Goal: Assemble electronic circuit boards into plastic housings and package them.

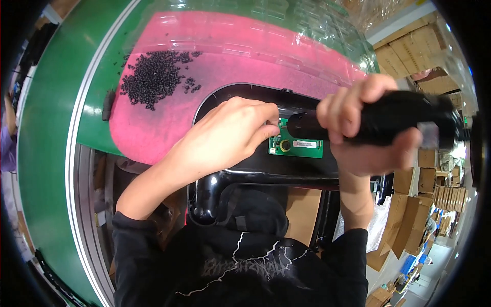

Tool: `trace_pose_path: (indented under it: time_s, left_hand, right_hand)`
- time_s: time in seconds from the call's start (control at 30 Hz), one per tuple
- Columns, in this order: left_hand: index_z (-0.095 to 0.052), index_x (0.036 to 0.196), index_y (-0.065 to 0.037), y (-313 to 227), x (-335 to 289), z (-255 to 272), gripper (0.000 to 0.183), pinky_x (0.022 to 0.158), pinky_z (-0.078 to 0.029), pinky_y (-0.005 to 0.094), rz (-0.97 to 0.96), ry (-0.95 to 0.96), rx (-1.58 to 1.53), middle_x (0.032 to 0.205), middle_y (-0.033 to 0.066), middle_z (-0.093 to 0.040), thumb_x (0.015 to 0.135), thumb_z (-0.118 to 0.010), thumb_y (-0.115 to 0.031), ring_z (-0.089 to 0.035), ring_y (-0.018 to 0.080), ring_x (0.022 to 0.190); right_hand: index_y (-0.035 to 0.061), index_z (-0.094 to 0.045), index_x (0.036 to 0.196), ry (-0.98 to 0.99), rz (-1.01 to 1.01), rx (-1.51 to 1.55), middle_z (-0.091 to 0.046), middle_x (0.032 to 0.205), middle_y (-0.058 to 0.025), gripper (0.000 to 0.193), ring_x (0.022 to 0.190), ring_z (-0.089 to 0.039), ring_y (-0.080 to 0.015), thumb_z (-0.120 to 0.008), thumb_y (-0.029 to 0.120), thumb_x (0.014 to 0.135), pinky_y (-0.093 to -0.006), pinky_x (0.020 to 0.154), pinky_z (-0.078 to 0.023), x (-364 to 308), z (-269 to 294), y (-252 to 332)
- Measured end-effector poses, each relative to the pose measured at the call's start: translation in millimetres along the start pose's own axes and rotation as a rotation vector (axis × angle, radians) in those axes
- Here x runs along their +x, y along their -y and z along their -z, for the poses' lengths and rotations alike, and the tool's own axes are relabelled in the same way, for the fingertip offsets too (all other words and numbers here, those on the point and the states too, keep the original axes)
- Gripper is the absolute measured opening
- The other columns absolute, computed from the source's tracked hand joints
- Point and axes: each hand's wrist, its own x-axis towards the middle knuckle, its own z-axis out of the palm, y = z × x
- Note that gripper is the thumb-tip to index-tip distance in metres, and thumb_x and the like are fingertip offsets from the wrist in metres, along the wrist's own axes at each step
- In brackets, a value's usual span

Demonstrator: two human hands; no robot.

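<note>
My right hand (353,123) is wrapped round a black electric screwdriver (434,115), held sideways with its narrow end pointing left, over a green circuit board (306,152). The board lies in a glossy black plastic housing (250,165). My left hand (225,128) reaches over the housing, thumb and fingers pinched at the board's upper left part, close to the screwdriver's narrow end. Whatever sits between these fingertips is hidden. A round yellow-and-black part and a white label show on the board. The right hand and screwdriver are slightly blurred.
A heap of small black screws (153,79) lies on a pink mat (138,135) at the left. Clear plastic trays (230,36) cover the mat's far part. Beneath is a green table (48,169) with a metal edge strip. Cardboard boxes (409,48) stand at the right.
</note>
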Motion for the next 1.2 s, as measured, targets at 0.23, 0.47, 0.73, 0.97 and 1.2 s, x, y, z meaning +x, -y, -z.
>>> trace_pose_path:
  time_s: [0.23, 0.47, 0.73, 0.97, 1.2]
  left_hand:
    - [-0.062, 0.082, 0.001, -7.1, 2.7, 3.7, 0.011, 0.054, -0.044, 0.0316, -0.075, -0.024, -0.107, 0.070, 0.0079, -0.057, 0.076, -0.070, -0.004, -0.055, 0.0190, 0.059]
    - [-0.063, 0.083, 0.002, -2.4, 2.2, 2.2, 0.010, 0.061, -0.047, 0.0328, -0.169, 0.016, -0.175, 0.073, 0.0089, -0.060, 0.075, -0.068, 0.000, -0.061, 0.0230, 0.069]
    - [-0.061, 0.098, 0.004, 0.4, 5.0, 1.9, 0.024, 0.077, -0.052, 0.0331, -0.051, 0.001, -0.166, 0.087, 0.0144, -0.066, 0.079, -0.052, 0.013, -0.067, 0.0262, 0.084]
    - [-0.061, 0.102, 0.003, 2.5, 3.9, 1.4, 0.035, 0.082, -0.052, 0.0327, -0.057, -0.071, -0.233, 0.094, 0.0138, -0.066, 0.077, -0.043, 0.020, -0.067, 0.0245, 0.089]
    - [-0.061, 0.100, 0.003, 2.8, 4.0, 2.4, 0.032, 0.078, -0.054, 0.0318, -0.043, -0.094, -0.273, 0.093, 0.0142, -0.066, 0.077, -0.046, 0.019, -0.067, 0.0242, 0.086]
  right_hand:
    - [0.0103, -0.048, 0.095, 0.033, 0.116, 0.059, -0.048, 0.061, 0.0026, 0.055, 0.044, -0.045, -0.0095, -0.066, 0.059, 0.076, -0.0260, 0.053, -0.040, -5.2, -11.8, 36.8]
    - [0.0101, -0.047, 0.096, 0.000, 0.124, 0.055, -0.049, 0.061, 0.0018, 0.058, 0.044, -0.047, -0.0098, -0.067, 0.060, 0.075, -0.0260, 0.051, -0.039, -12.2, -15.5, 32.3]
    - [0.0080, -0.046, 0.096, 0.090, 0.003, -0.079, -0.052, 0.062, -0.0002, 0.066, 0.044, -0.049, -0.0112, -0.063, 0.069, 0.075, -0.0270, 0.048, -0.041, -17.6, -3.2, 14.3]
    - [0.0086, -0.045, 0.094, 0.069, -0.050, -0.138, -0.052, 0.061, 0.0004, 0.071, 0.045, -0.049, -0.0118, -0.067, 0.071, 0.070, -0.0271, 0.048, -0.041, -19.5, -10.3, 9.2]
    - [0.0089, -0.044, 0.092, 0.008, -0.048, -0.161, -0.051, 0.060, 0.0011, 0.071, 0.044, -0.047, -0.0106, -0.070, 0.070, 0.067, -0.0259, 0.046, -0.041, -17.9, -18.1, 9.1]
